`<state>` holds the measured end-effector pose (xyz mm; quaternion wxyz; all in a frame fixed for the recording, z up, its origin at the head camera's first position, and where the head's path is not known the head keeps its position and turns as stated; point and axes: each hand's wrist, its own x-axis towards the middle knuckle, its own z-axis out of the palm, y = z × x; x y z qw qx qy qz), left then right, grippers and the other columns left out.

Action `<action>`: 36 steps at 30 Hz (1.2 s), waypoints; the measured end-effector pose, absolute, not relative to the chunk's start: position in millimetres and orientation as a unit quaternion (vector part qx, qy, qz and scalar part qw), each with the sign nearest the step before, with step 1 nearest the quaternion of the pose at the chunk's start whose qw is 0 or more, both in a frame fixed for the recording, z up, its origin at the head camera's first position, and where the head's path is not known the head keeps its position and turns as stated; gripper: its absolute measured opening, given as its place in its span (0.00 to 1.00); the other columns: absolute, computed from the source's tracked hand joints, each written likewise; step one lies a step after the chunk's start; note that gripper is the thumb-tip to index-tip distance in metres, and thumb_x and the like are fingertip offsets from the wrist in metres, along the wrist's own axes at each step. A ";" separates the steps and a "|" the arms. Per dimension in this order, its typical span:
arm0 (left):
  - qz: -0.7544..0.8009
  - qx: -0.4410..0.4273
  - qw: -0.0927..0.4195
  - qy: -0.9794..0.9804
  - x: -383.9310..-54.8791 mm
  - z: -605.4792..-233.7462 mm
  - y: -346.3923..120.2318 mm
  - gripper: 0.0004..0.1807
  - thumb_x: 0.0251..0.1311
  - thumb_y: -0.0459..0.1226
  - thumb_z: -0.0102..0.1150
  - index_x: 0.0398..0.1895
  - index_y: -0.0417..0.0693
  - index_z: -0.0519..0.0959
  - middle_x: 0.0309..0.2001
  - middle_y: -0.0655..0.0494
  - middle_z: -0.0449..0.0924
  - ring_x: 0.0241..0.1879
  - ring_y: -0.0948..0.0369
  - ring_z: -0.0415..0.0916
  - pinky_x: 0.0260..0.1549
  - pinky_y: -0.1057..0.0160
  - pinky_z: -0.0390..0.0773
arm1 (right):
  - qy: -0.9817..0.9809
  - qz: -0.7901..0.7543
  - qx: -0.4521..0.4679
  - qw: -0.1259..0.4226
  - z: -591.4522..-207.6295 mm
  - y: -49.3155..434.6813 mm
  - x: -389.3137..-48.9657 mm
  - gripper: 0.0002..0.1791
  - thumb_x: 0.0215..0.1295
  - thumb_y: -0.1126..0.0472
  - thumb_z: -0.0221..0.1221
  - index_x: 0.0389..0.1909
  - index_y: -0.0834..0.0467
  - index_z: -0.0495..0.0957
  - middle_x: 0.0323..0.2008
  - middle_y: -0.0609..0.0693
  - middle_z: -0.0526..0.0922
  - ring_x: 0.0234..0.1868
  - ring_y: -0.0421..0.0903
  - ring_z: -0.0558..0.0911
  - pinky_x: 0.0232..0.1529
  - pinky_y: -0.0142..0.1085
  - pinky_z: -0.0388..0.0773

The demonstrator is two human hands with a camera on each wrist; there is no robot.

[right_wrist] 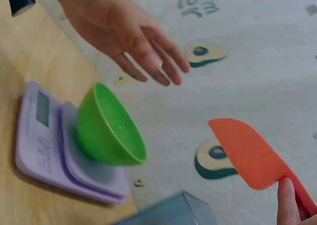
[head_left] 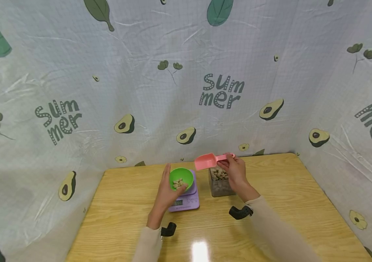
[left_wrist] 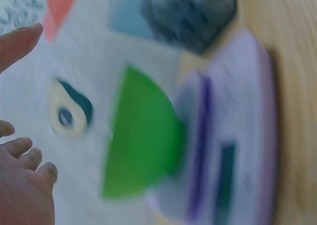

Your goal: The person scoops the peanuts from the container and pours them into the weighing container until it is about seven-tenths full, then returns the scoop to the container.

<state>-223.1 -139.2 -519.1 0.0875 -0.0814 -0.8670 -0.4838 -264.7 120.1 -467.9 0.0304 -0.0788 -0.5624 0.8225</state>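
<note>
Nearest, two light sleeves (head_left: 146, 247) are reaching forward over the wooden table (head_left: 133, 207), and a black device (head_left: 241, 212) is sitting at each wrist. Beyond them, a lilac kitchen scale (head_left: 190, 204) is lying flat on the tabletop, its small display (head_left: 179, 202) facing the person, the digits showing too small to read surely. The left hand (head_left: 167, 192) is hovering above the scale with its fingers loosely extended and the thumb spread well away from them, holding nothing; the right wrist view is showing it apart from the green bowl (head_left: 182, 173). That bowl is standing upright on the scale's platform, and pale nuts in shells (head_left: 178, 183) are lying in its bottom. To the right of the scale and apart from it, a clear box (head_left: 220, 191) is standing on the table, holding more nuts (head_left: 219, 174). The right hand (head_left: 237, 175) is gripping the handle of a coral-pink scoop (head_left: 206, 161), its fingers closing around it; the scoop is hanging in the air above the box's left side, its blade pointing left toward the bowl. Farthest off, a whitish sheet (head_left: 159, 105) printed with avocados, leaves and the word "summer" is hanging behind the table.
</note>
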 end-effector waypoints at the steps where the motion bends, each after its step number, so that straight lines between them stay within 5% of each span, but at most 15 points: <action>1: -0.489 -0.087 0.086 -0.864 -222.0 -513.9 -133.2 0.59 0.52 0.49 0.72 0.80 0.52 0.43 0.79 0.45 0.43 0.77 0.43 0.45 0.71 0.38 0.54 | -0.557 0.826 -0.084 0.031 -466.8 127.5 -263.6 0.17 0.79 0.59 0.43 0.53 0.69 0.70 0.33 0.47 0.81 0.35 0.36 0.85 0.47 0.32 0.83; 13: -0.470 -0.171 -0.027 -0.866 -243.6 -506.9 -45.9 0.62 0.55 0.54 0.69 0.80 0.51 0.35 0.80 0.46 0.38 0.78 0.45 0.43 0.71 0.40 0.58 | -0.640 0.758 -0.072 0.098 -466.7 182.9 -267.8 0.14 0.78 0.58 0.45 0.51 0.65 0.72 0.33 0.46 0.82 0.33 0.34 0.85 0.43 0.30 0.83; 17: -0.483 -0.165 -0.044 -0.859 -256.2 -522.5 -28.8 0.63 0.54 0.52 0.70 0.80 0.50 0.33 0.80 0.46 0.36 0.78 0.46 0.44 0.71 0.42 0.58 | -0.734 0.668 -0.020 0.117 -471.4 186.7 -271.0 0.18 0.78 0.58 0.47 0.53 0.69 0.74 0.40 0.59 0.85 0.34 0.34 0.86 0.43 0.33 0.83; 21: -0.501 -0.158 -0.046 -0.850 -266.9 -537.3 -19.0 0.66 0.53 0.50 0.71 0.79 0.51 0.29 0.80 0.44 0.36 0.78 0.45 0.45 0.71 0.43 0.59 | -0.799 0.582 0.030 0.148 -478.0 185.4 -276.5 0.20 0.77 0.55 0.49 0.51 0.70 0.76 0.43 0.69 0.83 0.38 0.47 0.89 0.41 0.35 0.84; 25: -0.516 -0.150 -0.048 -0.842 -269.4 -545.7 -17.3 0.66 0.52 0.47 0.73 0.80 0.52 0.29 0.79 0.42 0.39 0.77 0.44 0.47 0.70 0.43 0.60 | -0.836 0.519 0.067 0.165 -489.0 181.2 -281.7 0.20 0.77 0.54 0.49 0.48 0.68 0.77 0.39 0.67 0.84 0.38 0.57 0.87 0.37 0.34 0.85; 32: -0.527 -0.150 -0.055 -0.835 -267.3 -546.2 -20.1 0.64 0.52 0.47 0.73 0.80 0.54 0.35 0.78 0.44 0.46 0.75 0.43 0.52 0.68 0.41 0.63 | -0.863 0.462 0.078 0.189 -500.0 175.2 -290.5 0.17 0.77 0.55 0.49 0.41 0.65 0.79 0.31 0.61 0.85 0.30 0.51 0.87 0.28 0.31 0.82; 36: -0.528 -0.146 -0.051 -0.835 -267.0 -542.5 -24.7 0.62 0.51 0.49 0.74 0.80 0.55 0.38 0.78 0.45 0.49 0.75 0.44 0.55 0.67 0.42 0.64 | -0.875 0.412 0.157 0.198 -498.8 171.5 -294.3 0.14 0.75 0.57 0.52 0.41 0.63 0.80 0.28 0.56 0.85 0.26 0.46 0.84 0.26 0.31 0.77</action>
